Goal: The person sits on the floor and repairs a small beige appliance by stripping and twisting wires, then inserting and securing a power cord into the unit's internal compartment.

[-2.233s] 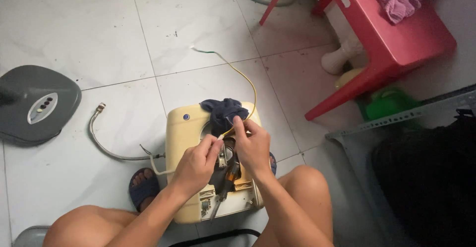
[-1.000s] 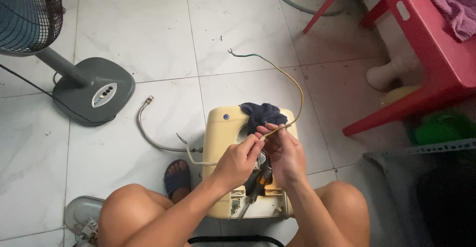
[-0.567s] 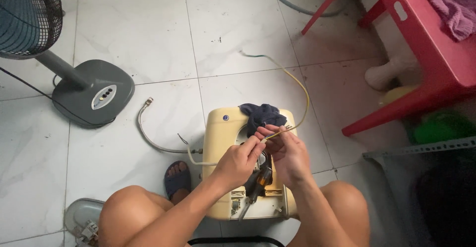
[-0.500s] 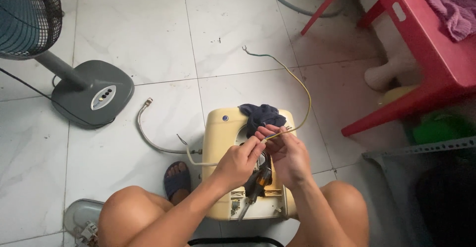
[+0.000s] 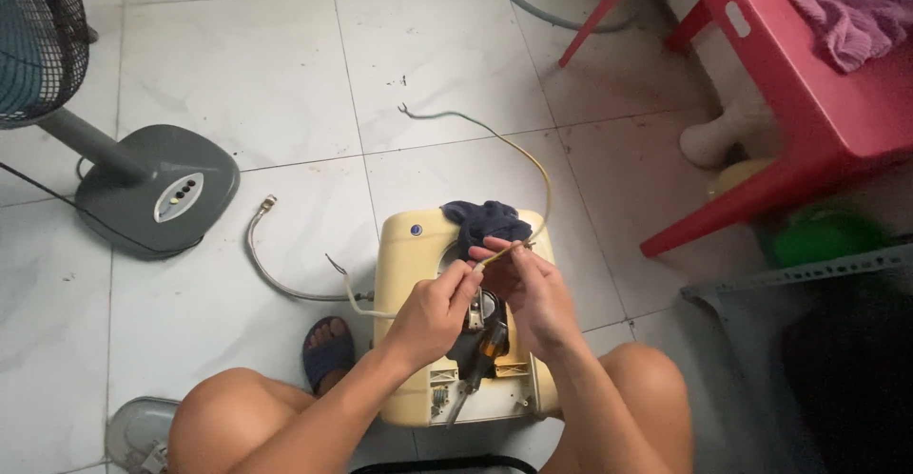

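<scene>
The room was a floor of pale marbled tiles [image 5: 238, 65], and I was looking straight down at it between two bare knees. The biggest thing on it was a red plastic table [image 5: 808, 84] at the upper right with a pinkish cloth [image 5: 846, 8] heaped on top; opposite it, at the left edge, stood a grey pedestal fan [image 5: 157, 189] on its round base. Between the knees lay a cream-coloured appliance casing [image 5: 409, 284], opened up on the near side, with a dark blue rag [image 5: 485, 222] draped over its far end and a braided metal hose [image 5: 271, 265] curling off to the left.

From the casing ran a yellow-green wire [image 5: 518, 151], and everything turned on how it lay. Its long axis rose from the fingers up and to the right, arched over, then ran back up-left across the tile to a bare, frayed tip well away from both hands. The held end sat just above the casing's open cavity.

My left hand [image 5: 433, 312] was closed in a pinch on the wire's near end. My right hand [image 5: 528, 284] was touching the same stretch just beside it, fingers curled round the wire a little farther along, so it was the nearer hand to the free length. An orange-handled screwdriver [image 5: 480, 360] lay inside the casing below both hands, untouched.
</scene>
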